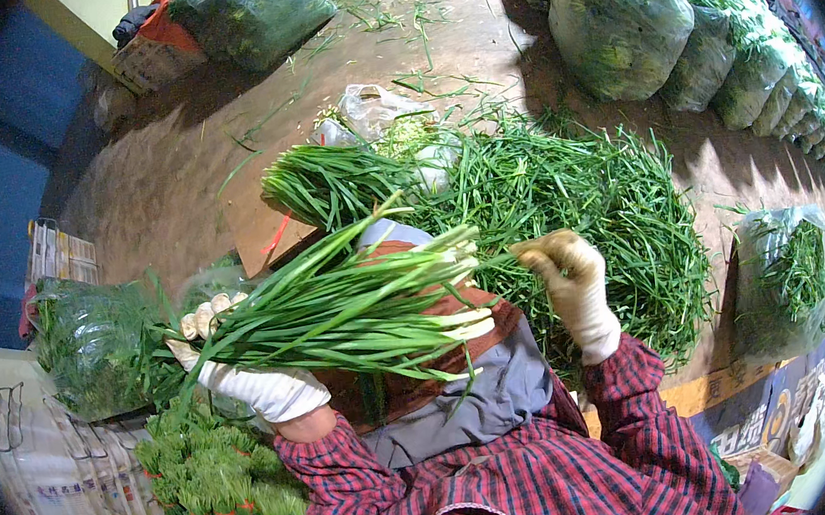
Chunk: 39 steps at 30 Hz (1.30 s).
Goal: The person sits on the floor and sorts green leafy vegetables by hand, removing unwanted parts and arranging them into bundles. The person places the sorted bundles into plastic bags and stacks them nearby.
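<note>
My left hand (243, 366), in a white knit glove, grips a loose bunch of long green leafy stalks, likely garlic chives (342, 302), by the leaf end. The pale cut ends point right, across my lap. My right hand (570, 282), in a soiled white glove, is at the right of these ends with thumb and fingertips together at a thin green leaf. Behind it spreads a big heap of loose green leaves (572, 195). A thick bundle of the same stalks (336, 179) lies beyond my lap, near a red tie (276, 234).
Stuffed clear plastic bags of greens (618, 25) line the upper right. Another bag (784, 279) stands at right, one (97, 343) at left. Red-tied bundles (226, 488) are stacked at lower left, beside white packs (82, 488). Scattered leaves lie on the brown floor (169, 162).
</note>
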{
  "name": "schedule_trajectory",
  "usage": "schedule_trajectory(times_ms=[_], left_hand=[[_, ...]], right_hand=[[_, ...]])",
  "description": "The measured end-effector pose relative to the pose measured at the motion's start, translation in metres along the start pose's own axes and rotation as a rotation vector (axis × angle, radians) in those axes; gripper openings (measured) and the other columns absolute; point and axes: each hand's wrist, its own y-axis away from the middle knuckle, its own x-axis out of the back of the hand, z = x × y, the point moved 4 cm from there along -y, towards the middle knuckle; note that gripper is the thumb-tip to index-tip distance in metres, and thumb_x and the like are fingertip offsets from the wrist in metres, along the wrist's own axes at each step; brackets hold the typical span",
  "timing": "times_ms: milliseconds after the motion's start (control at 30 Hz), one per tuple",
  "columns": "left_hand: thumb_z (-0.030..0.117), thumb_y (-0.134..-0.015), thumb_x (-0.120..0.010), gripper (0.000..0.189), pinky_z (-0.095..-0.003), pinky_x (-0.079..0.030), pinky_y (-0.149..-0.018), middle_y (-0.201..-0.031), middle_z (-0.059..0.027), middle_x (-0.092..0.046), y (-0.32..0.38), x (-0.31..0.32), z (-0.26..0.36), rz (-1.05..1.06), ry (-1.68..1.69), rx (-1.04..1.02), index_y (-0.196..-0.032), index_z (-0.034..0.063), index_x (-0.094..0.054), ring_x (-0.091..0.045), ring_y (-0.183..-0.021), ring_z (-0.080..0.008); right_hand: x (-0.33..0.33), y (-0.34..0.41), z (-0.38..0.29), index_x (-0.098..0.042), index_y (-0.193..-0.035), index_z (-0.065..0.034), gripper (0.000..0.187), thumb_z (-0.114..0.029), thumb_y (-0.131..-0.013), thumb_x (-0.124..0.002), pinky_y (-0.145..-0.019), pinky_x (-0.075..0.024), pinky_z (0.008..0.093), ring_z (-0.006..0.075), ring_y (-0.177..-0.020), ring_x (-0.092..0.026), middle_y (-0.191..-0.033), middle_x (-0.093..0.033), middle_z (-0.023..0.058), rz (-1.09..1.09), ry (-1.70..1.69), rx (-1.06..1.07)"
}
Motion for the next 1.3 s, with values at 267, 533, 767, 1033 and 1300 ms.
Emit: schedule_trajectory(times_ms=[267, 533, 767, 1033, 1300], left_hand=[[0.028, -0.091, -0.043, 0.023, -0.0264, -0.039, -0.072, -0.068, 0.0030, -0.048, 0.001, -0.014, -0.007, -0.087, 0.055, 0.009, -0.073, 0.0136, -0.048, -0.045, -0.067, -0.0107], [0.032, -0.089, -0.050, 0.023, -0.0276, -0.040, -0.068, -0.071, 0.0021, -0.049, -0.008, -0.021, -0.011, -0.090, 0.048, 0.217, -0.078, 0.0127, -0.048, -0.044, -0.069, -0.0138], [0.027, -0.090, -0.045, 0.020, -0.0276, -0.036, -0.065, -0.063, 0.0055, -0.050, -0.026, 0.001, 0.015, -0.287, 0.283, 0.205, -0.074, 0.0149, -0.048, -0.044, -0.060, -0.0103], [0.028, -0.089, -0.047, 0.019, -0.0245, -0.032, -0.057, -0.059, 0.0078, -0.051, -0.040, 0.004, 0.030, -0.501, 0.240, 0.210, -0.073, 0.0169, -0.050, -0.041, -0.055, -0.0083], [0.026, -0.088, -0.048, 0.018, -0.0248, -0.032, -0.056, -0.058, 0.0085, -0.051, -0.040, 0.006, 0.016, -0.585, 0.275, 0.223, -0.073, 0.0174, -0.051, -0.041, -0.055, -0.0079]], right_hand=[[-0.030, 0.017, 0.018, -0.055, -0.109, 0.0003, 0.032, -0.012, -0.081, -0.060, -0.087, -0.0407, 0.0285, 0.0160, -0.098, -0.052, -0.108, -0.055, 0.0086, -0.506, -0.465, -0.465], [-0.067, 0.010, -0.040, -0.064, -0.099, -0.0035, 0.024, -0.013, -0.077, -0.067, -0.073, -0.0463, 0.0251, 0.0075, -0.079, -0.055, -0.089, -0.064, 0.0025, -0.575, -0.628, -0.586], [-0.027, 0.034, -0.031, -0.062, -0.089, 0.0037, 0.017, -0.012, -0.081, -0.062, -0.055, -0.0474, 0.0217, 0.0109, -0.060, -0.058, -0.075, -0.063, 0.0062, -0.485, -0.812, -0.768], [-0.007, 0.006, 0.012, -0.051, -0.114, 0.0011, 0.040, -0.024, -0.082, -0.057, -0.075, -0.0439, 0.0244, 0.0109, -0.078, -0.056, -0.093, -0.058, 0.0049, -0.327, -0.536, -0.677], [-0.080, 0.007, -0.059, -0.051, -0.117, -0.0014, 0.037, -0.014, -0.082, -0.059, -0.080, -0.0439, 0.0238, 0.0126, -0.092, -0.056, -0.106, -0.059, 0.0054, -0.791, -0.898, -0.832]])
